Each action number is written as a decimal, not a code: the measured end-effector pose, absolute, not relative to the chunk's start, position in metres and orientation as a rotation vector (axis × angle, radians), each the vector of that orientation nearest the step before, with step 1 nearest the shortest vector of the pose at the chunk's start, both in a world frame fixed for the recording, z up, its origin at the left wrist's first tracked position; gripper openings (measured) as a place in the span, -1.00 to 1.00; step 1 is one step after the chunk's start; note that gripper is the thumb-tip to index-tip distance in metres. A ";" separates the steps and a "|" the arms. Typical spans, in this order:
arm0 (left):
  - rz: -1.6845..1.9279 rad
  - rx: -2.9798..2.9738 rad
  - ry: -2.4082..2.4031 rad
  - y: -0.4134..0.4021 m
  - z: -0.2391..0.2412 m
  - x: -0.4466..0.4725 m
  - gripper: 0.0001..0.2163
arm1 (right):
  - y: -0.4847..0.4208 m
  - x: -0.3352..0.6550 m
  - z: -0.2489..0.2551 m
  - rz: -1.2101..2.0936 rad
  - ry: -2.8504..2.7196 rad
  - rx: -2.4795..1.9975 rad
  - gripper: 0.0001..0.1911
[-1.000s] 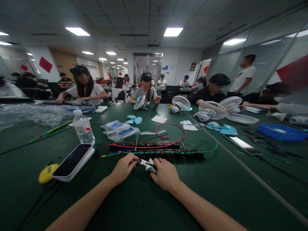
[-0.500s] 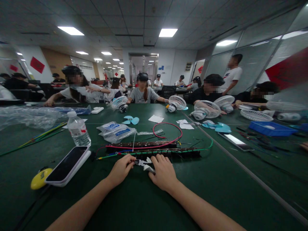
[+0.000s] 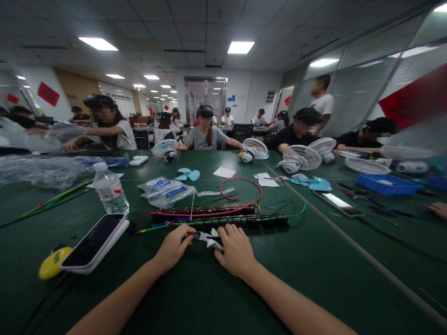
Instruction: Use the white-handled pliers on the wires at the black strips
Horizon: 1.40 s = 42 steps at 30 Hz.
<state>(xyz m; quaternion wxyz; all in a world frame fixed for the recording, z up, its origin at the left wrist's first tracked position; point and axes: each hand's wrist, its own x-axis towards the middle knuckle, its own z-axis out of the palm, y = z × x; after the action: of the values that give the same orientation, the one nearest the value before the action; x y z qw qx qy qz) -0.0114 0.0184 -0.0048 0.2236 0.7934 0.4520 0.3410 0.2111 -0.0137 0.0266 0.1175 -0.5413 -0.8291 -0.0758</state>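
Observation:
My right hand (image 3: 235, 246) is wrapped round the pale handles of a pair of pliers (image 3: 202, 236), whose metal head points left. At the head of the pliers, my left hand (image 3: 177, 243) pinches with thumb and fingertips; what it holds there is too small and dark to name. Just beyond both hands lie two long black strips (image 3: 279, 222) bundled with wires. A green wire (image 3: 299, 213) runs along the nearer strip, and a red wire (image 3: 260, 186) loops up behind. From the bundle a thin white cable tie (image 3: 192, 205) sticks up.
To the left are a water bottle (image 3: 111, 190), a phone (image 3: 94, 242) on a white block and a yellow round object (image 3: 55, 263). Plastic bags (image 3: 167, 191), blue fan blades (image 3: 187, 174) and fans (image 3: 300, 158) lie farther back. Co-workers sit across the table; another person's hand (image 3: 438, 209) shows at right.
The view has shifted slightly, so things sit a little more to the left. Both hands and the pliers keep nearly the same pose. A co-worker at far left has moved a plastic bag leftward.

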 end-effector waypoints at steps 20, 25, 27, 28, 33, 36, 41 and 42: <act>0.943 2.143 1.260 0.018 -0.005 -0.010 -0.85 | -0.011 0.212 0.022 -0.259 -2.419 -1.557 -0.59; 0.943 2.140 1.264 0.018 -0.004 -0.011 -0.85 | -0.012 0.212 0.023 -0.268 -2.417 -1.563 -0.59; 0.939 2.143 1.258 0.017 -0.004 -0.011 -0.85 | -0.012 0.212 0.023 -0.268 -2.422 -1.568 -0.59; 0.938 2.143 1.256 0.017 -0.005 -0.011 -0.85 | -0.012 0.212 0.024 -0.266 -2.423 -1.570 -0.59; 0.933 2.148 1.264 0.018 -0.005 -0.011 -0.85 | -0.012 0.212 0.024 -0.249 -2.424 -1.568 -0.59; 0.923 2.154 1.272 0.018 -0.005 -0.010 -0.85 | -0.012 0.212 0.024 -0.209 -2.444 -1.575 -0.61; 0.920 2.169 1.277 0.018 -0.004 -0.011 -0.84 | -0.012 0.210 0.025 -0.136 -2.446 -1.619 -0.62; 0.918 2.173 1.275 0.018 -0.004 -0.011 -0.84 | -0.012 0.210 0.025 -0.126 -2.445 -1.632 -0.61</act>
<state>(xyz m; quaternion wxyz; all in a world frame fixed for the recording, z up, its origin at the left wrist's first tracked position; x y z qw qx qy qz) -0.0109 0.0179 -0.0041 0.2282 0.7890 0.4629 0.3334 0.2099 -0.0119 0.0248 0.0995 -0.5520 -0.8268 -0.0426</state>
